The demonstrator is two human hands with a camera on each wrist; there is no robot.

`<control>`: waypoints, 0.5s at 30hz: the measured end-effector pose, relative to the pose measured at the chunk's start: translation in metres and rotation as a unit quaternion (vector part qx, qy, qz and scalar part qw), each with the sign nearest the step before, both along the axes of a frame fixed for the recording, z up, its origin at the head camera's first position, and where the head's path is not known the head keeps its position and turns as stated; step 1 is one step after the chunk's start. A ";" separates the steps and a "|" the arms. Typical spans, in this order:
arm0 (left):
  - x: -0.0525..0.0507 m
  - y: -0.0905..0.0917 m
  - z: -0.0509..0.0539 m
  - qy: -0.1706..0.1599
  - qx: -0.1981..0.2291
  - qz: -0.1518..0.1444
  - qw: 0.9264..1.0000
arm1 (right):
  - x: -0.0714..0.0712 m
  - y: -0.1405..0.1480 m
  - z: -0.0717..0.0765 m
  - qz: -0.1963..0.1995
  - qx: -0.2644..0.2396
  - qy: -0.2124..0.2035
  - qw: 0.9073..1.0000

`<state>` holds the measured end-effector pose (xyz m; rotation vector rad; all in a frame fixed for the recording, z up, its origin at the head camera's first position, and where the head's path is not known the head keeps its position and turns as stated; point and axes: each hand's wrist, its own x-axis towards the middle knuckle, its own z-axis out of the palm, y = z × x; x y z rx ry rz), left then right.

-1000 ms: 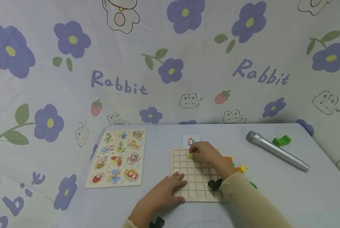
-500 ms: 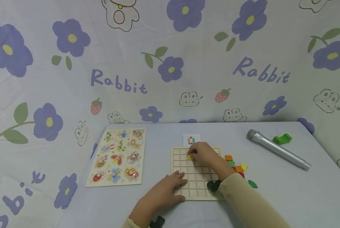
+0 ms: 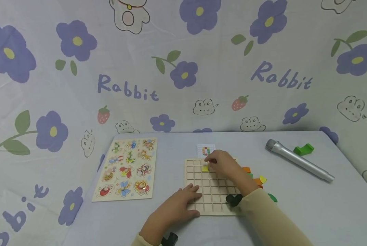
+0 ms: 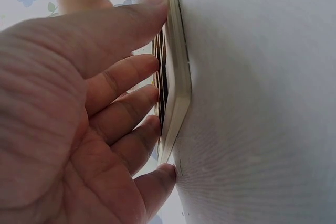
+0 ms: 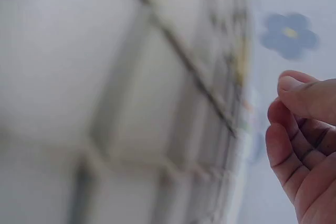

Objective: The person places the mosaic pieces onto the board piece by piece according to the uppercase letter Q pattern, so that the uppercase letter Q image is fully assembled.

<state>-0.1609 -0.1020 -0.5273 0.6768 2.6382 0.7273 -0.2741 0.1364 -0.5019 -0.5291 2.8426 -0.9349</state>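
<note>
- The left hand is resting on the near left corner of the wooden grid board; its fingers are lying wide apart over the squares, with the thumb reaching along the near edge.
- The right hand is hovering over the far part of the board; its fingers are curling in, with thumb and forefinger coming close together, and they are holding nothing that shows.
- The yellow tile is lying in a square of the second row from the far edge, third from the left, just beside the right fingertips.
- A small picture card is lying just beyond the board, showing a ring of coloured blocks.
- Loose pieces are lying by the board's right edge, partly hidden by the right arm: an orange piece, a yellow piece and a green leaf-shaped piece among them.
- An insect puzzle is lying well apart to the left.
- A silver microphone is lying to the right, near a green block.
</note>
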 end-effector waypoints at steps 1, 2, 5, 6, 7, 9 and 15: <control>0.000 0.001 0.000 0.000 0.001 0.001 1.000 | 0.003 0.009 0.006 -0.010 -0.007 0.006 1.000; 0.000 0.001 0.001 0.000 0.002 0.001 1.000 | 0.006 0.019 0.012 -0.019 -0.012 0.016 1.000; 0.000 0.003 0.000 0.001 0.006 0.004 1.000 | 0.020 0.055 0.030 -0.057 -0.016 0.026 0.998; 0.000 0.003 0.000 0.001 0.007 0.006 1.000 | 0.026 0.068 0.033 -0.068 -0.013 0.025 0.997; 0.000 0.003 0.000 0.002 0.008 0.006 1.000 | 0.032 0.080 0.035 -0.077 -0.006 0.024 0.997; 0.001 0.003 0.000 0.001 0.007 0.008 1.000 | 0.043 0.101 0.035 -0.092 0.012 0.006 0.996; 0.001 0.004 -0.004 0.001 0.007 0.008 1.000 | 0.076 0.138 0.015 -0.106 0.057 -0.083 0.989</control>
